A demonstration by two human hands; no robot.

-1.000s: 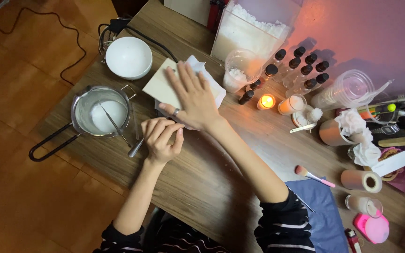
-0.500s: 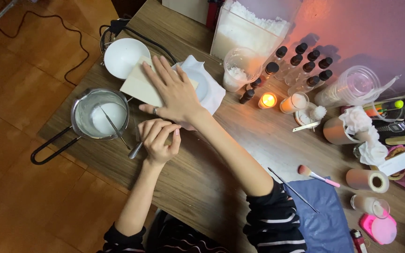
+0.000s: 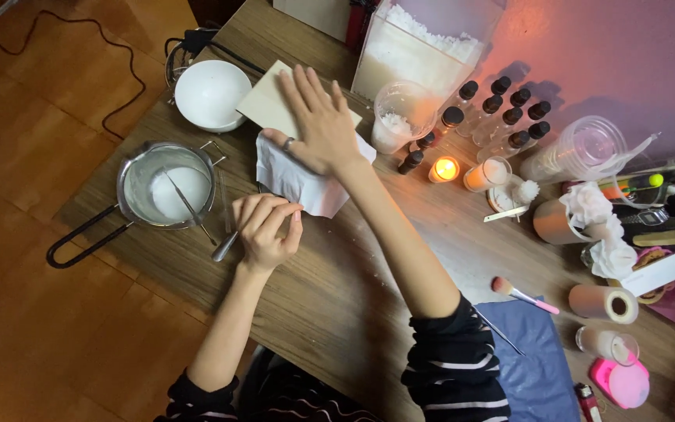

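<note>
Paper (image 3: 306, 184) under flat right hand (image 3: 318, 129)

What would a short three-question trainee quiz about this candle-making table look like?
1. True or false: the right hand lies flat on the white cloth.
2. What lies inside the metal pot: A a spoon, B thin tweezers, C a brush?
3. Which small light burns near the dark-capped bottles?

Key: 1 true. 2 B. 3 the lit tealight.
</note>
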